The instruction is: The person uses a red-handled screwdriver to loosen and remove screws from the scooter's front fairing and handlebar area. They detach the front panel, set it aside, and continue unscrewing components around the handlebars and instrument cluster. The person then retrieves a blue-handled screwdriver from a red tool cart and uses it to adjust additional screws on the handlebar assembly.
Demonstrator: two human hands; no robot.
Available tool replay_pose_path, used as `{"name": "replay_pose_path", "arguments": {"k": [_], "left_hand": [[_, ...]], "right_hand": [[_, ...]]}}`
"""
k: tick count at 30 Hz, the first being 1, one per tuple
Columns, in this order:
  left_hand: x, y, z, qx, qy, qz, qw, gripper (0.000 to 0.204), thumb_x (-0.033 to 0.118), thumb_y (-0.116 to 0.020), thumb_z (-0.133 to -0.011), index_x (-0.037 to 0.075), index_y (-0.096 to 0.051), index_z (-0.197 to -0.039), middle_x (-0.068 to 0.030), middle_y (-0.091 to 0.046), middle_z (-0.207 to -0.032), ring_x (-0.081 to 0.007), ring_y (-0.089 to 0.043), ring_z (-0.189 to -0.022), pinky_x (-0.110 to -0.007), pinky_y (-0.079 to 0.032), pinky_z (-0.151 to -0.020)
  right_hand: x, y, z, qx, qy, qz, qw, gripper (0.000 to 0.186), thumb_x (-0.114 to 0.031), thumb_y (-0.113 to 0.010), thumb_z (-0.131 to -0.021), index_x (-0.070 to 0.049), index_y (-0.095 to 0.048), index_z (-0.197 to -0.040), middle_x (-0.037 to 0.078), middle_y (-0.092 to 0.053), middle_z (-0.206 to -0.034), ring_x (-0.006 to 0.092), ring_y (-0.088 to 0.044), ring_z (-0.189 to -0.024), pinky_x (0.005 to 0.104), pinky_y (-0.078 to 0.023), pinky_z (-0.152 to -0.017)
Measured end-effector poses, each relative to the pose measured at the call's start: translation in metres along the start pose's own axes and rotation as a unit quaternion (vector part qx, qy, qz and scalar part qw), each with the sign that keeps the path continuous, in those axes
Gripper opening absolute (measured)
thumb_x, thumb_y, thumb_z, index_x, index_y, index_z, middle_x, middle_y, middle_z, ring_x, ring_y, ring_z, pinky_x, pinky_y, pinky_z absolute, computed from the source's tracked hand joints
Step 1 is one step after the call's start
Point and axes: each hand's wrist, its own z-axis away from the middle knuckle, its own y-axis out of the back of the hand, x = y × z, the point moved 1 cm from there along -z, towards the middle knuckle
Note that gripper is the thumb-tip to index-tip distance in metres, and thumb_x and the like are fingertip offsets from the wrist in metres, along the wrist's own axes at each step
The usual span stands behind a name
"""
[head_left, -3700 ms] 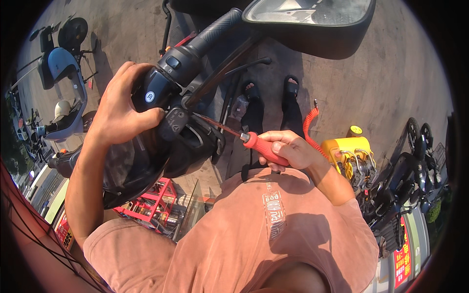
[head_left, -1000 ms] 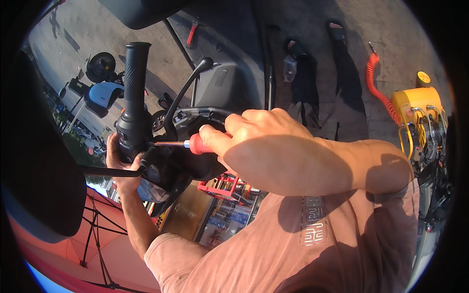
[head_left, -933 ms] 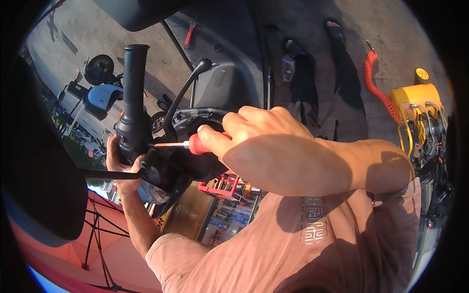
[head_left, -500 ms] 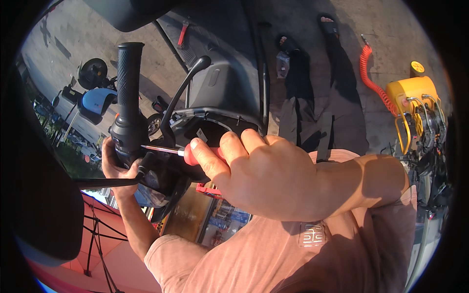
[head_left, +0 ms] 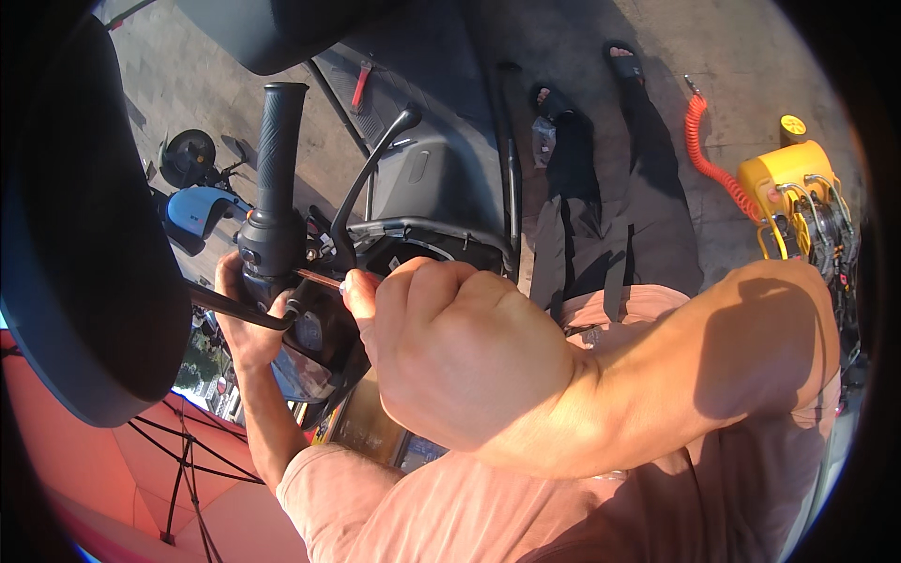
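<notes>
My left hand (head_left: 248, 333) cups the lower part of the black switch housing (head_left: 270, 246) from below, its thumb on one side and fingers on the other. Above the housing rises the ribbed black handlebar grip (head_left: 280, 150), with a black brake lever (head_left: 374, 164) beside it. My right hand (head_left: 469, 342) is closed around a screwdriver (head_left: 322, 279). The handle is mostly hidden in my fist; the thin shaft points left, its tip at the side of the housing. Whether the tip sits in a screw is too small to tell.
A large dark mirror (head_left: 84, 235) on a stalk fills the left. Scooter bodywork (head_left: 422, 178) lies beyond the handlebar. At right stands a yellow machine (head_left: 784, 174) with a coiled orange hose (head_left: 699, 141). A blue scooter (head_left: 197, 211) is farther off; a red canopy (head_left: 84, 460) appears lower left.
My right fist has rolled over, and its forearm has swung outward, so the red screwdriver handle is now mostly covered. The left hand keeps its hold on the housing. My view has shifted slightly.
</notes>
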Motion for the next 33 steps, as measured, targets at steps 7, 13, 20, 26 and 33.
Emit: {"name": "replay_pose_path", "arguments": {"k": [7,13,20,26,33], "left_hand": [[-0.006,0.004,0.002,0.016,-0.013,0.001,1.0,0.081,0.028,-0.089,-0.066,-0.005,-0.047,-0.128,-0.0093,-0.055,-0.116,-0.0192,-0.053,-0.111,-0.034,-0.04,-0.102],[-0.006,0.005,0.001,0.014,-0.029,-0.01,0.999,0.077,0.026,-0.088,-0.069,-0.005,-0.049,-0.127,-0.0095,-0.059,-0.114,-0.0177,-0.058,-0.104,-0.03,-0.045,-0.096],[0.007,0.003,0.0,0.005,0.027,-0.044,0.999,0.068,0.023,-0.084,-0.065,-0.003,-0.052,-0.119,-0.0072,-0.057,-0.106,-0.0171,-0.055,-0.099,-0.03,-0.043,-0.093],[0.011,0.004,-0.002,0.014,0.013,-0.09,0.996,0.064,0.024,-0.083,-0.065,-0.002,-0.054,-0.115,-0.0079,-0.057,-0.104,-0.0177,-0.055,-0.097,-0.031,-0.044,-0.091],[0.001,0.009,0.0,0.027,0.03,-0.056,0.998,0.072,0.021,-0.081,-0.063,-0.005,-0.05,-0.123,-0.0095,-0.056,-0.109,-0.0203,-0.055,-0.105,-0.034,-0.042,-0.098]], "right_hand": [[0.066,0.024,-0.037,-0.248,0.153,-0.213,0.933,0.022,-0.012,-0.064,-0.082,-0.007,-0.071,-0.102,0.007,-0.068,-0.08,0.0235,-0.071,-0.079,0.0331,-0.056,-0.061],[0.091,-0.003,-0.043,-0.09,0.193,-0.322,0.923,0.02,-0.006,-0.065,-0.078,-0.004,-0.069,-0.098,0.014,-0.067,-0.076,0.0313,-0.069,-0.074,0.0365,-0.054,-0.061],[0.075,-0.002,-0.032,-0.15,0.169,-0.211,0.951,0.016,-0.015,-0.069,-0.08,-0.009,-0.076,-0.093,0.005,-0.073,-0.086,0.0239,-0.072,-0.085,0.0345,-0.057,-0.067],[0.071,0.005,-0.026,-0.159,0.137,-0.247,0.946,0.017,-0.013,-0.066,-0.082,-0.007,-0.074,-0.096,0.006,-0.071,-0.084,0.0224,-0.072,-0.084,0.0356,-0.056,-0.064],[0.102,-0.01,-0.053,-0.196,0.184,-0.34,0.901,0.012,-0.003,-0.059,-0.082,0.003,-0.063,-0.091,0.023,-0.066,-0.079,0.0427,-0.064,-0.079,0.0467,-0.05,-0.069]]}}
